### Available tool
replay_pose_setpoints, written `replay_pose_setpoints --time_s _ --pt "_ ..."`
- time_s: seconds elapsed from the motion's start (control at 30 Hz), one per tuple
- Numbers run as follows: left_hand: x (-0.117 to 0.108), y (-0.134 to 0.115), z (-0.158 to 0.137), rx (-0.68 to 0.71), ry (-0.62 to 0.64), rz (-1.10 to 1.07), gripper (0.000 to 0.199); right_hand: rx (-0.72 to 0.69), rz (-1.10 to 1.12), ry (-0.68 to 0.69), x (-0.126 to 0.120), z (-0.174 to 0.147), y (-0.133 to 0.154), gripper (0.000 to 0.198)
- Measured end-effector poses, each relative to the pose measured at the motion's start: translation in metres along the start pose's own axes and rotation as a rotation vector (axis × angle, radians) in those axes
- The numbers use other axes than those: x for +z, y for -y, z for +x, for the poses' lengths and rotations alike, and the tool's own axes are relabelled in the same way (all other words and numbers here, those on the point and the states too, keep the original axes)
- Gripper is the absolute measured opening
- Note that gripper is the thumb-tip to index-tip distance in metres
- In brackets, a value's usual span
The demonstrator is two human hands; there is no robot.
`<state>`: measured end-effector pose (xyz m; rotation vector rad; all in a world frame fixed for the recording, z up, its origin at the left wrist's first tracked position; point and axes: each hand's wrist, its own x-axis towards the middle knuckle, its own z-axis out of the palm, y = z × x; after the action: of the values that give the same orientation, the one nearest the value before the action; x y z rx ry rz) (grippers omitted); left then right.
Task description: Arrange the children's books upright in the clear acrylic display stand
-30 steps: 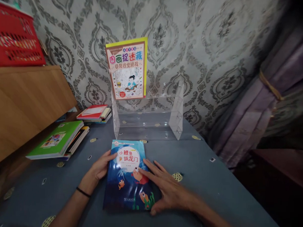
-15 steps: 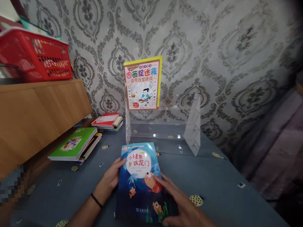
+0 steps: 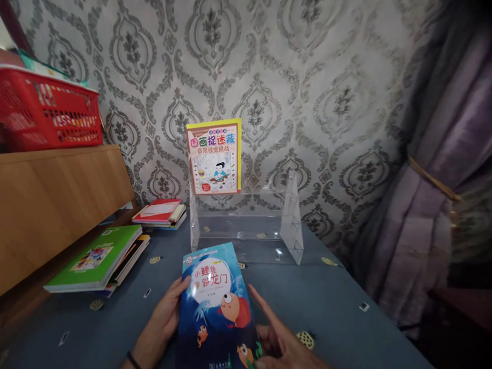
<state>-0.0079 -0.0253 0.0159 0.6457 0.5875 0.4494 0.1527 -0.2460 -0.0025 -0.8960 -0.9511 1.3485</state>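
Observation:
A blue children's picture book (image 3: 210,315) with orange fish and a white circle on its cover is held up, tilted, low in the middle of the view. My left hand (image 3: 164,314) grips its left edge, the thumb on the front and the other fingers hidden behind. At the lower right edge, my right hand (image 3: 282,344) has its thumb on the cover and some fingers curled by the edge, while the index finger points up alongside. Behind the book stands a clear acrylic rack (image 3: 290,226). A yellow-edged activity book (image 3: 214,161) leans upright in the left of its top tier.
On the left of the blue patterned tablecloth (image 3: 314,290) lie a stack with a green book (image 3: 97,257) and a stack with a red book (image 3: 156,212). A wooden cabinet (image 3: 57,207) bears a red basket (image 3: 61,113). A tied curtain (image 3: 421,227) hangs at right.
My right index finger has lifted off the cover to beside the book's edge. The camera view has shifted, so the rack and stacks appear further left and lower.

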Motion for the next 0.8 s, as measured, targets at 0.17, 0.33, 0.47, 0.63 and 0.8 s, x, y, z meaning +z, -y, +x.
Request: replay_pose_setpoints --time_s 0.17,0.33,0.47,0.63,0.8 --pt "0.003 -0.002 -0.007 0.025 0.041 0.022 0.044 0.007 -0.04 0.031 -0.006 0.0 0.001 0.105" --pt "0.001 -0.005 -0.016 0.018 0.247 0.105 0.059 -0.022 -0.07 0.058 -0.004 -0.001 0.005 0.077" --pt "-0.01 -0.011 -0.017 0.035 0.367 0.199 0.068 -0.035 -0.102 0.049 -0.001 -0.002 0.007 0.073" --pt "-0.028 -0.016 -0.018 -0.045 0.439 0.453 0.068 -0.04 -0.179 0.002 -0.001 -0.005 0.011 0.075" --pt "-0.032 -0.014 -0.023 -0.062 0.443 0.566 0.049 -0.021 -0.3 -0.028 -0.002 -0.01 0.019 0.075"
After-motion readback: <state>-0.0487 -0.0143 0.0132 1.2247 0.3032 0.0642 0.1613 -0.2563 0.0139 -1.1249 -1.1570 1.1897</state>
